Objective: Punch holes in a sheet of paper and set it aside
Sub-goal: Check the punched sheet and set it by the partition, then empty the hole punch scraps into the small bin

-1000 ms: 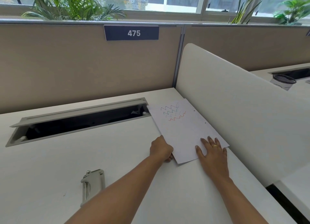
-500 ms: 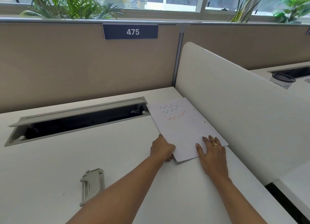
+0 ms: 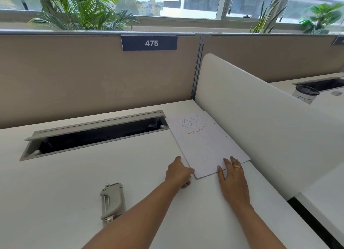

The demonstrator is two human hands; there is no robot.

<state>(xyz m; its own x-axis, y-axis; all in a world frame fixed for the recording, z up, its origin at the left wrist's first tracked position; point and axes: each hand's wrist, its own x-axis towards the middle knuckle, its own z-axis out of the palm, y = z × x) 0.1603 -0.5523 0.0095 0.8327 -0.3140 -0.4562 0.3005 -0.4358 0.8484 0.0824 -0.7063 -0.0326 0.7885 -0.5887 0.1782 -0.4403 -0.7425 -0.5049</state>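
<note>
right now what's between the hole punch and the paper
From the hole punch, bare desk, then the left hand at the near corner of the paper. The head view shows it.

**Q:** Which inscription in the figure can be read?

**A:** One only: the numerals "475", white on a dark blue plate. The plate is fixed at the top edge of the beige partition behind the worktop.

**Q:** Do other surfaces carry marks?

**A:** The sheet of paper bears blue, green and red zigzag lines, which are drawn strokes rather than letters. The cup on the neighbouring worktop shows a dark handwritten mark, too faint to read. A second plate at the right edge of the view is cut off, and its characters cannot be made out.
</note>
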